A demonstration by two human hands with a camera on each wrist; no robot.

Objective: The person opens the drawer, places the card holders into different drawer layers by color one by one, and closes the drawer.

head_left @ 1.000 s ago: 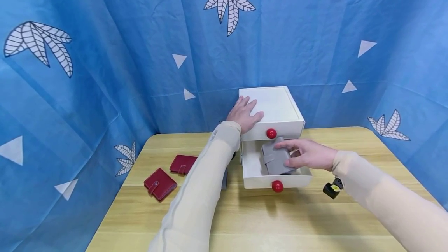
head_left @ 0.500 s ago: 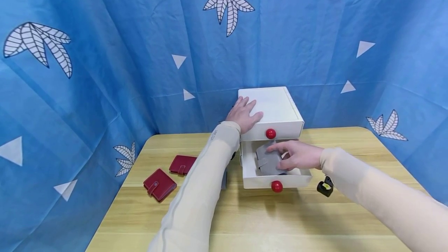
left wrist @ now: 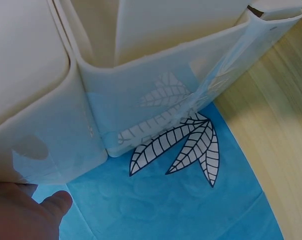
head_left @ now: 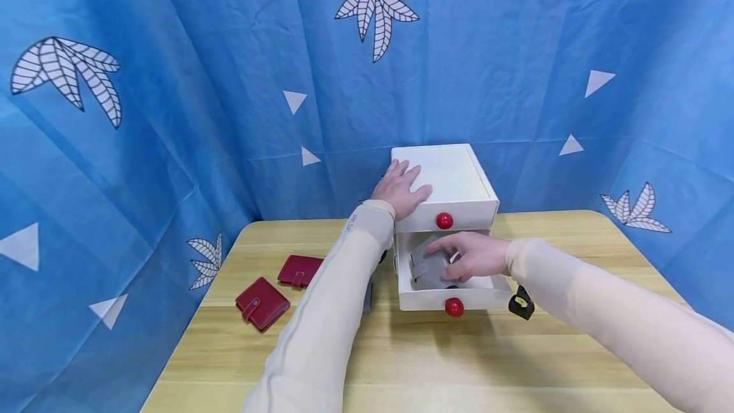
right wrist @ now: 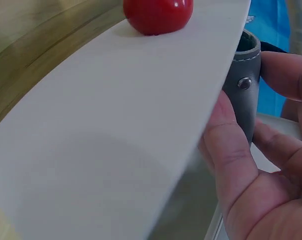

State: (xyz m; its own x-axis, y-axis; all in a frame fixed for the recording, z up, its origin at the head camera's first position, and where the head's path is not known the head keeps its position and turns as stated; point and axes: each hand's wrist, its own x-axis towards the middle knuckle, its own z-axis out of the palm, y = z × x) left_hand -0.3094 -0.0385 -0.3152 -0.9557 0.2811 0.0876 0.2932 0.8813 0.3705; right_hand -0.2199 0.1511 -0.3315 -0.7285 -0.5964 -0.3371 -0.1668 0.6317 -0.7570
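My left hand (head_left: 399,190) rests with spread fingers on the top left edge of a small white two-drawer cabinet (head_left: 453,174). Below it, the lower drawer (head_left: 424,301) is pulled out, while the upper one is closed. Inside that lower drawer, my right hand (head_left: 474,255) pinches a grey snap wallet (head_left: 425,268) between thumb and fingers. The right wrist view shows the wallet's stitched edge and metal snap (right wrist: 244,83) just behind the drawer front, fingers on both sides of it. In the left wrist view, part of my left hand shows beside the cabinet's wall (left wrist: 41,155).
Two red wallets, one nearer (head_left: 262,303) and one farther back (head_left: 299,269), lie on the wooden table (head_left: 436,368) at the left. A grey-blue item (head_left: 368,297) is mostly hidden behind my left sleeve. A blue patterned curtain (head_left: 493,69) hangs behind the cabinet.
My right hand has moved left and slightly down into the lower drawer with the grey wallet, which now lies lower and farther left there. My left hand has stayed in place.
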